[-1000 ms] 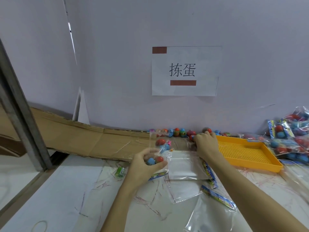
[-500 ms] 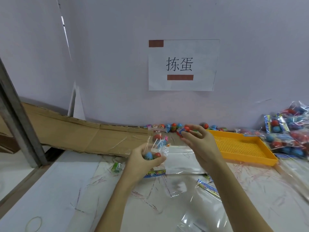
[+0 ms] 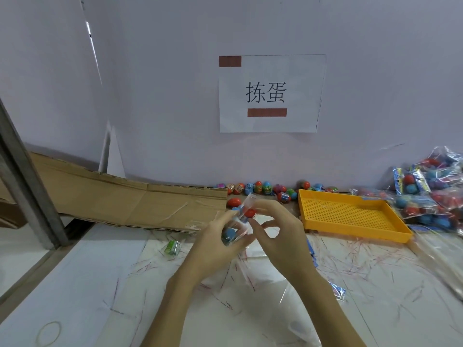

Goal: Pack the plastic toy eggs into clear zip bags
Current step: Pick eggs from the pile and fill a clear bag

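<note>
Fingers of the left hand grip the clear bag, while right hand fingers pinch a red egg at its mouth.

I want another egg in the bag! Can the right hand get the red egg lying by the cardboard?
Probably not yet. The right hand is pinching a red egg at the bag mouth. The loose red egg lies in the open just behind; nothing blocks it once the hand is free.

Hands fill a clear bag over the bench

The left hand grips a clear zip bag holding a blue egg; the right hand pinches a red egg at its mouth, near the yellow tray.
</note>
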A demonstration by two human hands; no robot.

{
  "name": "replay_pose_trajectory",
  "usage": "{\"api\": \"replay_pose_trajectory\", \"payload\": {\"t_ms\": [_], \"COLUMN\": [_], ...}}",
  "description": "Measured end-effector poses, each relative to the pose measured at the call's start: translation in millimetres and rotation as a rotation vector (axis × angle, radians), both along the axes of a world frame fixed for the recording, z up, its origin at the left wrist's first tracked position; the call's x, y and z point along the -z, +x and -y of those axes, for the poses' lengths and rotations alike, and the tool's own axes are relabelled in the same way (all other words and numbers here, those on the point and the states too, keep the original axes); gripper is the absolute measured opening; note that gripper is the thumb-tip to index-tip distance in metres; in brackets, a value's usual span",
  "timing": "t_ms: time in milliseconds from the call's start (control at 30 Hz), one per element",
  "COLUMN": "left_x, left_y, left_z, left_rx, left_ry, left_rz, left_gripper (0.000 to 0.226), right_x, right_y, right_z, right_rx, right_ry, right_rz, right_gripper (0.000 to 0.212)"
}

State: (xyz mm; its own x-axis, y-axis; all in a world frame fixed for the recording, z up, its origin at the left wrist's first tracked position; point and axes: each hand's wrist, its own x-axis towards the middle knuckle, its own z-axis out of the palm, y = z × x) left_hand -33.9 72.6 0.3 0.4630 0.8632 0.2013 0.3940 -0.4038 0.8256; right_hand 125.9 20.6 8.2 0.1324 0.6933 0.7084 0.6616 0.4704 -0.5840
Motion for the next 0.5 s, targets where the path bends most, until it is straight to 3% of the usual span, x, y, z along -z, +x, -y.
{"api": "replay_pose_trajectory", "payload": {"t_ms": [100, 267, 500], "left_x": [-4, -7, -2], "left_y": [1, 1, -3], "left_z": [4, 7, 2], "left_rx": [-0.021, -0.014, -0.060], "left_ry": [0.031, 0.045, 0.096], "left_rz": [-0.026, -0.034, 0.002], "left_gripper": [0.052, 0.040, 0.033], "right_x": [0, 0, 3], "right_y": [0, -4, -11], "right_z": [3, 6, 6], "right_rx": [0.020, 0.025, -0.045], "right_ry": [-0.064, -0.143, -0.146], "right_rz": [0.051, 0.025, 0.005], "right_gripper": [0.043, 0.019, 0.020]}}
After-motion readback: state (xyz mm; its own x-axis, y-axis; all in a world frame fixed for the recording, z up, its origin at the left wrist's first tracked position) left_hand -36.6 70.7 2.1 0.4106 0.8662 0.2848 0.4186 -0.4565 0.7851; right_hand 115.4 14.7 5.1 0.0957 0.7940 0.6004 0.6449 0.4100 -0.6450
